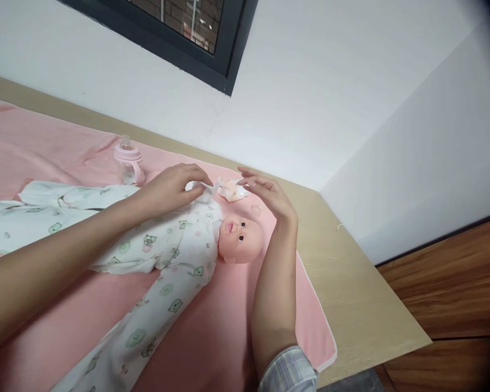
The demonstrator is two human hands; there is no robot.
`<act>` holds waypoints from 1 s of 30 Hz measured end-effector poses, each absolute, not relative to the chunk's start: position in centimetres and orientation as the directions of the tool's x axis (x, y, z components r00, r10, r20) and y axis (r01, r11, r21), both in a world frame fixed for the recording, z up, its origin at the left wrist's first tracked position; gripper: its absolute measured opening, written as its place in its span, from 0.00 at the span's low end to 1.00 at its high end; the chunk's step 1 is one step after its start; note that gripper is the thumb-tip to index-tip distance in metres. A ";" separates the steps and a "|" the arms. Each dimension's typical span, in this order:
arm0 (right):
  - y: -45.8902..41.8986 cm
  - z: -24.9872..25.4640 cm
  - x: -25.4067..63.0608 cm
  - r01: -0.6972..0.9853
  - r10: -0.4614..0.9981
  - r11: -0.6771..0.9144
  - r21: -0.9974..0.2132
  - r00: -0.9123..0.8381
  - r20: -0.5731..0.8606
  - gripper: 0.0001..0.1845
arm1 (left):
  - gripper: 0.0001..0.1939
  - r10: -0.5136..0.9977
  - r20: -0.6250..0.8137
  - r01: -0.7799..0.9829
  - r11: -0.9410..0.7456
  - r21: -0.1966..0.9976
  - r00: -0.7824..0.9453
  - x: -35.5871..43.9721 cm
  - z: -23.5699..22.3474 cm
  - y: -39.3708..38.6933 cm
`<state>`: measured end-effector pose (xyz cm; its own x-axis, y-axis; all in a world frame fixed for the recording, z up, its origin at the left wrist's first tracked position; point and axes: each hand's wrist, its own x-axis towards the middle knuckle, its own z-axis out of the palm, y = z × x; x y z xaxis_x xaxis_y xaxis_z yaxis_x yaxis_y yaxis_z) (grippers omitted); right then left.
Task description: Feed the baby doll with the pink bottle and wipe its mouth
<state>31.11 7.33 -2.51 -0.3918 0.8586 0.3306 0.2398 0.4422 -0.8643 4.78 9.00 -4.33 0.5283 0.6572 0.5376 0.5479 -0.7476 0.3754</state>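
In the head view, the left hand has thumb and forefinger brought together on a soft white piece, apparently pinching its edge; whether this is a loose cloth or part of the clothing below it, I cannot tell; the right hand is unclenched, fingers loosely stretched, with nothing seen in its grasp; the white piece runs sideways from the left fingertips toward the right ones, its long axis roughly along the gap between the hands, so the left hand is the nearer, at the piece itself, with the right just across; between the two, beside the right fingertips, lies a small crumpled patterned item, and a small clear object rests on the near side of the right hand; the doll lies on its back on the pink blanket, its head to the right of the left grip and closer to the wearer, beside the right forearm, its body stretching leftward beneath the left arm; beyond the left forearm, left of the grip, stands a baby bottle.
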 end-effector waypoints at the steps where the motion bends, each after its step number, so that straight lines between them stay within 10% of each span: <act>1: 6.5 -1.7 30.2 0.316 0.841 0.475 -0.821 -0.437 0.319 0.11 | 0.21 0.661 0.528 0.558 -0.744 0.368 0.533 4.8 -4.2 8.9; 11: 4.2 -0.3 25.0 0.676 0.849 0.526 -0.516 -0.445 0.283 0.14 | 0.22 0.690 0.490 0.557 -0.722 0.411 0.532 3.7 -3.4 8.6; 24: 10.0 -5.9 33.2 0.648 0.975 0.035 -0.761 0.146 0.170 0.07 | 0.18 0.799 0.519 0.566 -0.590 0.577 0.304 0.0 -1.9 10.0; 30: 11.8 -9.7 34.5 0.421 0.981 0.073 -0.904 0.133 0.141 0.13 | 0.16 0.809 0.562 0.534 -0.556 0.637 0.171 -1.8 -1.4 10.9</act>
<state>34.54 11.76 -9.65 0.1329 0.9811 0.1408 0.4205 0.0728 -0.9044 -1.83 10.92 -1.39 0.1707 0.8090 0.5625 0.5339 -0.5557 0.6373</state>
